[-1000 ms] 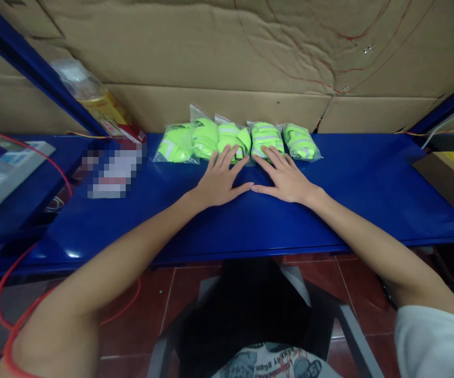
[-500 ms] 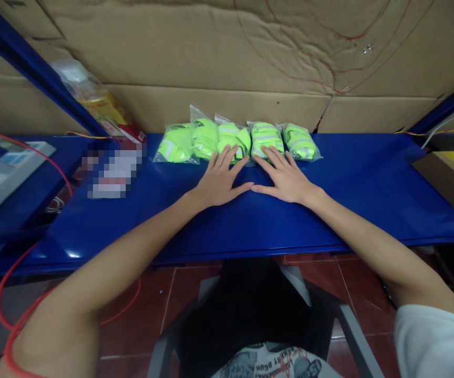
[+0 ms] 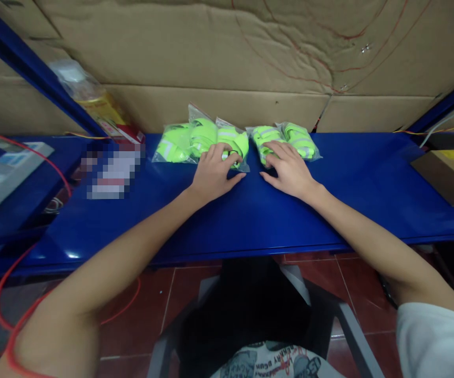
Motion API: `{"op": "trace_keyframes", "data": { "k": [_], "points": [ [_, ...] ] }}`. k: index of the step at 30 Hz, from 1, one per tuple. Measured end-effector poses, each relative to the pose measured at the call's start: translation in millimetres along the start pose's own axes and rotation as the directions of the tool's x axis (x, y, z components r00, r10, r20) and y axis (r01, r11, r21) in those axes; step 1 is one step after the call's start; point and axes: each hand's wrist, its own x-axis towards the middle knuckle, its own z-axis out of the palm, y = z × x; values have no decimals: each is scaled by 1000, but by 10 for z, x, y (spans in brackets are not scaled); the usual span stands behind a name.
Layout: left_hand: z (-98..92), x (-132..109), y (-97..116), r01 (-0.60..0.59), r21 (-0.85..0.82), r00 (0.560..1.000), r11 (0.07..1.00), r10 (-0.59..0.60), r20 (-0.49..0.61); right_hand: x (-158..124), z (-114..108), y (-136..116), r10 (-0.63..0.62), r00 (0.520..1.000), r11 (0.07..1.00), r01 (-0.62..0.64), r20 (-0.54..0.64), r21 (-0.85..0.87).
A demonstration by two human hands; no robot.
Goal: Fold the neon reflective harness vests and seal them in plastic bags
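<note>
Plastic-slick, likely soft, light neon-green bagged cloth packets [image 3: 175, 143], best pinched at edges; left hand [image 3: 213, 172], right hand [image 3: 290, 169] fingers curled atop them

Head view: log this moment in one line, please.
left hand: fingertips on bagged green pack | right hand: fingertips on second green pack | both packs on blue shelf

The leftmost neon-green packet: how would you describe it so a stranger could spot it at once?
Find the long blue shelf below the cardboard wall; a row of clear bags of neon-green fabric lies at the wall's foot. The leftmost packet ends that row, left of the left hand. Unlike the packet under that hand, no hand touches it.
</note>
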Motion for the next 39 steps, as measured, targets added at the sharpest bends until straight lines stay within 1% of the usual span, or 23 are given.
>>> {"op": "trace_keyframes", "data": {
  "k": [2, 5, 10, 12, 14, 16, 18, 20, 21, 22, 23, 25, 26, 27, 28, 29, 30, 31, 33, 34, 35, 36, 39],
  "points": [
    [38, -11, 20, 16, 12, 999, 1000, -16, -29, 9, 13, 21, -5, 1000, 1000, 4, 13, 15],
    [88, -22, 44, 29, 42, 998, 999, -27, -50, 21, 31, 32, 24, 1000, 1000, -24, -5, 19],
    [65, -7, 10, 36, 27, 999, 999, -35, -5, 43, 79, 53, 84, 996, 996, -84, -5, -26],
    [48, 0, -17, 45, -2, 999, 999, -45, -15, 49, 89, 70, 104, 995, 994, -104, -10, -33],
    [48, 4, -32, 55, -76, 995, 996, -61, -81, 52, 85, 93, 126, 991, 992, -127, -33, -25],
    [58, 4, -23, 81, -206, 976, 975, -120, -183, 52, 65, 117, 137, 989, 991, -137, -55, -3],
    [56, -2, 19, 115, -345, 934, 932, -219, -283, 52, 32, 135, 115, 990, 993, -112, -76, 35],
    [27, -18, 91, 119, -434, 898, 893, -283, -337, 52, -2, 141, 75, 992, 994, -66, -106, 88],
    [2, -31, 135, 92, -452, 898, 887, -270, -348, 52, -14, 140, 63, 990, 992, -47, -125, 121],
    [-25, -45, 178, 47, -452, 909, 891, -225, -350, 52, -20, 138, 60, 989, 987, -38, -138, 157],
    [-51, -59, 219, -17, -437, 926, 899, -151, -346, 51, -18, 135, 69, 987, 980, -40, -143, 195],
    [-84, -84, 279, -177, -380, 949, 908, 54, -311, 51, 10, 134, 112, 984, 958, -70, -140, 277],
    [-87, -91, 295, -255, -358, 947, 898, 159, -278, 52, 33, 136, 139, 979, 944, -85, -150, 317],
    [-80, -93, 300, -329, -346, 935, 879, 251, -250, 54, 59, 140, 157, 971, 932, -85, -179, 353],
    [-66, -90, 295, -389, -339, 916, 857, 320, -241, 57, 85, 144, 160, 961, 923, -65, -225, 380],
    [-48, -82, 282, -429, -327, 898, 842, 358, -256, 59, 107, 146, 146, 949, 920, -25, -280, 392],
    [-33, -71, 262, -447, -303, 883, 842, 359, -304, 60, 125, 146, 111, 937, 922, 28, -332, 387],
    [-23, -58, 237, -444, -268, 863, 855, 327, -386, 60, 136, 142, 63, 927, 926, 85, -370, 369],
    [-34, -35, 180, -390, -210, 790, 897, 208, -577, 54, 141, 122, -41, 916, 930, 182, -399, 321],
    [-55, -26, 151, -356, -205, 753, 912, 150, -640, 48, 140, 109, -84, 914, 929, 216, -397, 301],
    [-84, -20, 122, -336, -215, 730, 917, 109, -675, 42, 138, 96, -119, 912, 926, 245, -393, 287],
    [-117, -18, 95, -326, -230, 730, 917, 90, -678, 36, 138, 86, -144, 909, 924, 265, -390, 277],
    [-197, -17, 40, -342, -251, 787, 905, 130, -603, 24, 148, 96, -148, 895, 925, 276, -422, 261]
  ]
}}
